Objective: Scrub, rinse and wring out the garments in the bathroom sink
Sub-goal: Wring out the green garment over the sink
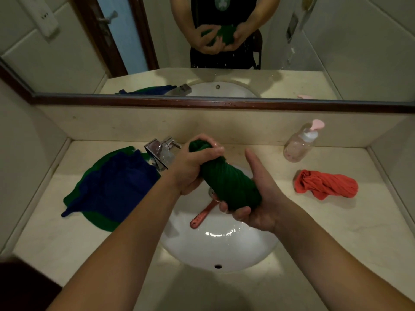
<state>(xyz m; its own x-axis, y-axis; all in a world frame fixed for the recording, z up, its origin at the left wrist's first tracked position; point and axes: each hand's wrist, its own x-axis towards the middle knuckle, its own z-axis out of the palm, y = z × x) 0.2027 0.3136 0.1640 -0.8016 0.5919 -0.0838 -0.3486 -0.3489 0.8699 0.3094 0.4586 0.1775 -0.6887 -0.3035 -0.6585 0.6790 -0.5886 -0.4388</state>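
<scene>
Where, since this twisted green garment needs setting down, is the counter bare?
Bare beige stone counter lies front right, between the white sink and the crumpled orange cloth, and front left, nearer than the blue-and-green cloth pile. Crowded around the chrome faucet.

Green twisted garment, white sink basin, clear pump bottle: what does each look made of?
The green twisted garment looks like soft fabric, matte, creased into twisted ridges. The white sink basin seems glazed ceramic: glossy highlights. The clear pump bottle is probably plastic, see-through.

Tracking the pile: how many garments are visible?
4: twisted green garment in left hand and right hand; blue garment atop flat green garment, counter left; red garment, counter right. Others may be hidden beneath.
</scene>
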